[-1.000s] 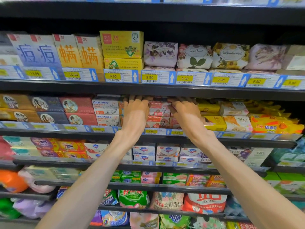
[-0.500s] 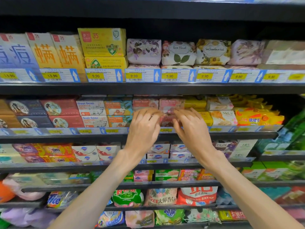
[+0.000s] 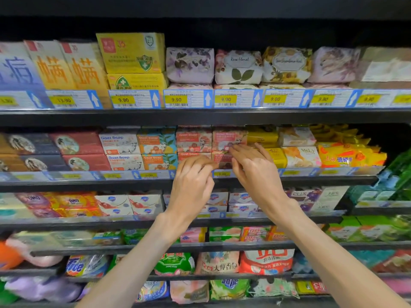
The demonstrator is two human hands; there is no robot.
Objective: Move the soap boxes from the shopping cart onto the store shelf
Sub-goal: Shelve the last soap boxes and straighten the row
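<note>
Pink Goat Soap boxes (image 3: 228, 138) stand stacked two high on the second shelf (image 3: 89, 184), beside another pink stack (image 3: 193, 141). My right hand (image 3: 253, 174) is in front of them, its fingers fairly straight and their tips touching the right stack's front. My left hand (image 3: 193, 185) hovers just left of it at the shelf's edge, fingers loosely curled and holding nothing. The shopping cart is out of view.
Orange-blue Goat Soap boxes (image 3: 156, 144) and white ones (image 3: 120, 144) sit to the left, yellow soap boxes (image 3: 262, 136) to the right. The shelf above (image 3: 200, 116) carries wrapped floral soaps (image 3: 238, 67) and price tags. Lower shelves hold more soap and detergent packs.
Both hands have drawn back from deep inside the second shelf to its front edge. The view has shifted right and closer.
</note>
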